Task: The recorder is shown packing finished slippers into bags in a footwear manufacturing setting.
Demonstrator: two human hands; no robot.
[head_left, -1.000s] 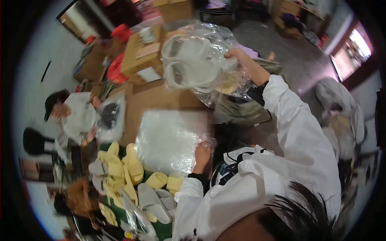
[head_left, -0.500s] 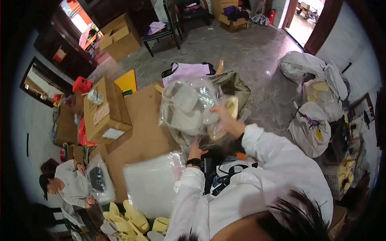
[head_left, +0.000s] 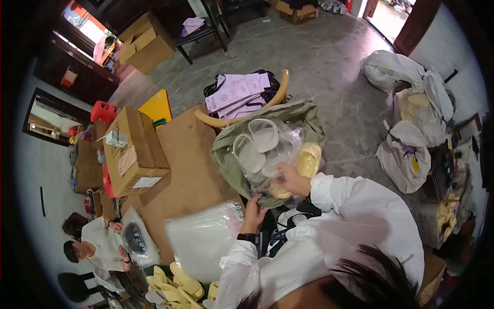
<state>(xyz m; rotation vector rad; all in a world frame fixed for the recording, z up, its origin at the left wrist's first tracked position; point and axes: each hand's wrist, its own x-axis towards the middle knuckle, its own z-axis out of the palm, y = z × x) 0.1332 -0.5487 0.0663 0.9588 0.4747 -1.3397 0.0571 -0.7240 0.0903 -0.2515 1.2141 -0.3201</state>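
My right hand [head_left: 294,181] is closed on a clear plastic bag [head_left: 292,147] with pale white slippers [head_left: 250,156] inside. The bag lies in the mouth of an olive-green sack [head_left: 225,160], at the right end of the brown table. Yellow slippers [head_left: 310,158] sit in the same sack, just right of the bag. At the sack's near rim, my left hand [head_left: 253,212] pinches the edge of the fabric; its fingertips are partly hidden. A stack of clear plastic bags [head_left: 200,238] lies on the table left of my left wrist.
A cardboard box [head_left: 135,154] stands on the table [head_left: 188,154]'s left side. Beyond the sack, a curved wooden chair rail [head_left: 283,92] borders purple sheets [head_left: 242,92]. Yellow slippers [head_left: 177,286] pile at the near edge. A person [head_left: 98,244] works at left; white sacks [head_left: 406,154] stand at right.
The bagged white slippers have gone down from above the table into the green sack, my right hand still on the bag. The view has shifted slightly, and my left hand is at the sack's rim.
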